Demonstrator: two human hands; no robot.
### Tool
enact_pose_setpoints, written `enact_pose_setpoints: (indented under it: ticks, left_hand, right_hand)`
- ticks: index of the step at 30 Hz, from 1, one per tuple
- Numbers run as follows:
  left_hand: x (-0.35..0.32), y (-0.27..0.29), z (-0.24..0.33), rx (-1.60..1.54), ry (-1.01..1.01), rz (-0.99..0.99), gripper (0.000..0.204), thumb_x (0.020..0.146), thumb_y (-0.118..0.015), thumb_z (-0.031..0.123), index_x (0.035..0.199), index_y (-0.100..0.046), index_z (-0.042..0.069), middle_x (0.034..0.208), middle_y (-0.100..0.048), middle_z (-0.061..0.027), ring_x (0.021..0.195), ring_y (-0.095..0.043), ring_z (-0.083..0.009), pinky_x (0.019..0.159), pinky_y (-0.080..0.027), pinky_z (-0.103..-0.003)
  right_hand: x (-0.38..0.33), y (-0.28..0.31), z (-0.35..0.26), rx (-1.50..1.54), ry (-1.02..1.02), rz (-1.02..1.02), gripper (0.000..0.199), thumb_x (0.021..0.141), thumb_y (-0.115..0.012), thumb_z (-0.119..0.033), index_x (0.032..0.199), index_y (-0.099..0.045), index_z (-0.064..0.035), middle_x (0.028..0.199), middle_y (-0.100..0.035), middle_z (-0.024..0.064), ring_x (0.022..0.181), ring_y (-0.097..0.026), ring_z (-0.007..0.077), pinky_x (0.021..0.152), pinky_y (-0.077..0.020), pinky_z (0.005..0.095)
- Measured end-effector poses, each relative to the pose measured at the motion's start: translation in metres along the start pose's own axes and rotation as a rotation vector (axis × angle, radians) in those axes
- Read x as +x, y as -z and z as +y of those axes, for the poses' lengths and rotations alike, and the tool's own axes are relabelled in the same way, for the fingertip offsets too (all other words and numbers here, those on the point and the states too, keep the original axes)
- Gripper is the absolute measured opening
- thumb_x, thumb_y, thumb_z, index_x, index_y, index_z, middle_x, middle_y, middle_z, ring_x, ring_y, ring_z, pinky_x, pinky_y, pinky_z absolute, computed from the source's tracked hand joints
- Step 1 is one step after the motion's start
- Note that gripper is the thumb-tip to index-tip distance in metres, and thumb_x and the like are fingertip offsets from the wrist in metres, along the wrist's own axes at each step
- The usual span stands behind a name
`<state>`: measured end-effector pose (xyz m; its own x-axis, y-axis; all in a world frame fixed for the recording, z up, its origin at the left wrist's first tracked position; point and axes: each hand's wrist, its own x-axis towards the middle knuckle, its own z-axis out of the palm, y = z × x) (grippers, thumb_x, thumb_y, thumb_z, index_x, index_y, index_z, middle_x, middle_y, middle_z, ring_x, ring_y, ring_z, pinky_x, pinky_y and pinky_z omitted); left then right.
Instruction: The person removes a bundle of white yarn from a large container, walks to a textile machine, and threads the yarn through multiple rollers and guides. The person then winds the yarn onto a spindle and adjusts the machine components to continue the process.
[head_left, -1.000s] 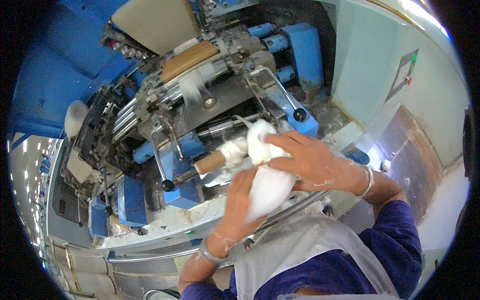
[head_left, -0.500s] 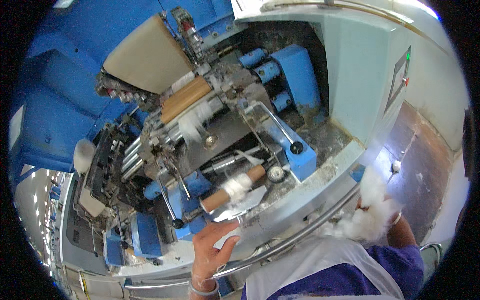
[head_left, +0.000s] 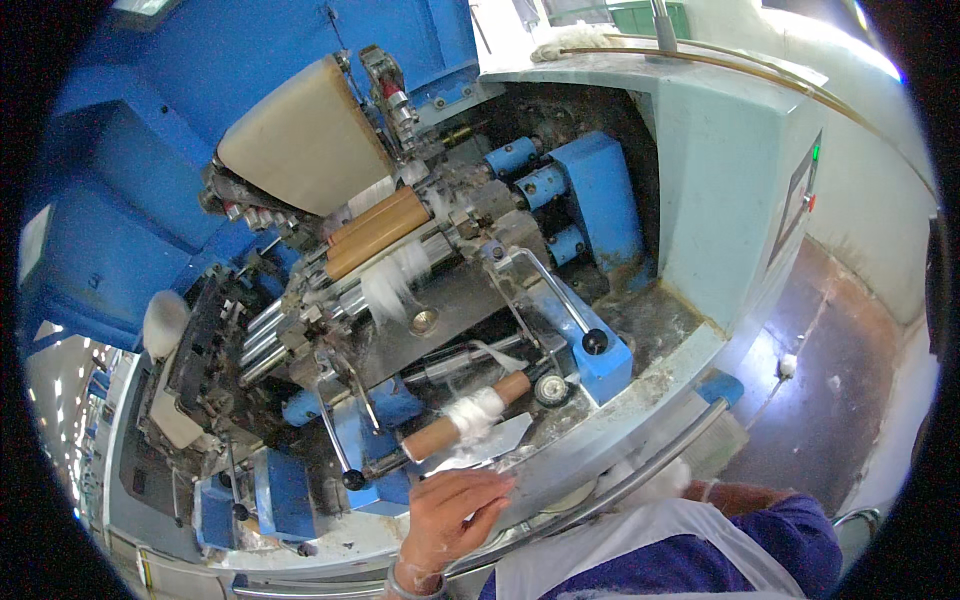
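Observation:
My left hand (head_left: 455,515) is at the machine's front ledge, its fingers stretched to the right and the thumb a little apart. Nothing shows in it. Just beyond the fingertips lies a pale flat plate (head_left: 500,443), below a brown roller (head_left: 428,440) wrapped in white fibre (head_left: 474,412). My right forearm (head_left: 745,497) reaches leftward, low behind the metal rail. My right hand (head_left: 694,490) is mostly hidden there, beside a white clump of loose fibre (head_left: 660,482); its fingers do not show.
White fibre (head_left: 395,280) hangs from steel rollers below a tan roller (head_left: 375,240). Black-knobbed levers (head_left: 594,341) stick out on both sides. A curved metal rail (head_left: 650,465) runs along the front. A control panel (head_left: 797,195) sits on the pale cabinet at right.
My left hand has shifted slightly right and down, its fingers and thumb closer together. My right hand has moved left and down with the fibre clump, now mostly out of sight.

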<state>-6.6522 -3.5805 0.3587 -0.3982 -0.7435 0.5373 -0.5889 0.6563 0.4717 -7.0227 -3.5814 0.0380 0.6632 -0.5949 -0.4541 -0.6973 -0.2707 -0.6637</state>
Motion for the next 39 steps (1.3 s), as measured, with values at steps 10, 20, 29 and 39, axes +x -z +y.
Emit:
enact_pose_setpoints:
  ticks: [10, 20, 29, 39]
  left_hand:
    - [-0.109, -0.007, -0.019, 0.188, 0.238, 0.362, 0.009, 0.081, -0.074, 0.009, 0.087, -0.071, 0.003, 0.078, -0.067, -0.0154, 0.071, -0.063, -0.0320, 0.065, -0.051, -0.039]
    - [-0.193, -0.030, -0.032, 0.434, 0.461, 0.291, 0.009, 0.082, -0.072, 0.009, 0.091, -0.071, 0.008, 0.072, -0.061, -0.0142, 0.061, -0.056, -0.0347, 0.058, -0.045, -0.046]
    - [-0.201, -0.036, -0.045, 0.255, 0.752, 0.094, 0.021, 0.090, -0.069, 0.030, 0.086, -0.073, 0.010, 0.065, -0.067, -0.0122, 0.056, -0.065, -0.0296, 0.055, -0.051, -0.040]
    - [-0.213, -0.047, -0.059, 0.306, 0.701, 0.155, 0.023, 0.084, -0.073, 0.039, 0.082, -0.074, 0.016, 0.061, -0.066, -0.0064, 0.052, -0.064, -0.0283, 0.055, -0.052, -0.041]
  right_hand:
    - [0.026, 0.008, -0.005, -0.070, -0.029, 0.004, 0.042, 0.088, -0.069, -0.024, 0.124, -0.057, -0.0060, 0.131, -0.060, 0.0136, 0.111, -0.063, 0.0294, 0.095, -0.0491, 0.0400]
    - [0.027, 0.002, -0.001, -0.085, -0.074, 0.043, 0.044, 0.092, -0.066, -0.027, 0.129, -0.057, -0.0050, 0.130, -0.061, 0.0147, 0.112, -0.062, 0.0283, 0.098, -0.0478, 0.0393]
    - [0.023, 0.018, -0.003, -0.156, 0.017, -0.001, 0.046, 0.095, -0.064, -0.029, 0.133, -0.057, -0.0042, 0.129, -0.063, 0.0157, 0.114, -0.062, 0.0274, 0.101, -0.0466, 0.0387]
    - [-0.078, 0.303, -0.247, -0.087, 0.538, -0.088, 0.035, 0.088, -0.074, -0.019, 0.119, -0.067, -0.0041, 0.115, -0.070, 0.0135, 0.107, -0.066, 0.0291, 0.094, -0.0499, 0.0401]
